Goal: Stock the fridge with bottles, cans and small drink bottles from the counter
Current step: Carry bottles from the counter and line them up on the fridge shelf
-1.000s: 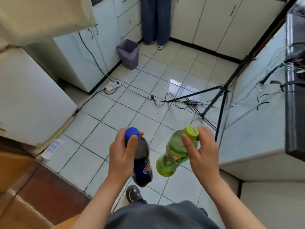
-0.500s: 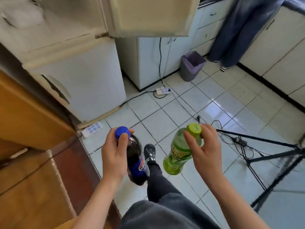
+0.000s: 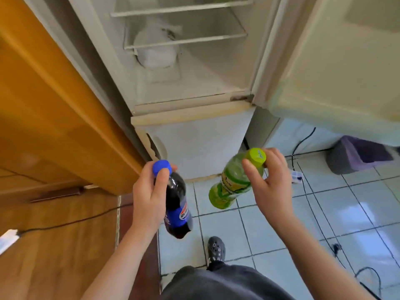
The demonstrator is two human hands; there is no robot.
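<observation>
My left hand (image 3: 149, 202) grips a dark cola bottle (image 3: 177, 208) with a blue cap and blue label by its neck; the bottle hangs downward. My right hand (image 3: 270, 185) holds a green tea bottle (image 3: 229, 187) with a lime cap near its top, tilted to the left. Both bottles are in front of the white fridge (image 3: 194, 148), below its open upper compartment. That compartment shows wire-edged shelves (image 3: 184, 41) and a patch of frost at the back. The fridge door (image 3: 337, 61) stands open at the right.
A wooden door (image 3: 54, 94) stands close on the left of the fridge. A purple bin (image 3: 359, 154) sits on the tiled floor at the right, with cables and a power strip (image 3: 296, 176) near it. My dark shoe (image 3: 216, 250) is below the bottles.
The view has swung left and up to face the open fridge compartment. Both hands still hold their bottles and are closer to the fridge's lower door.
</observation>
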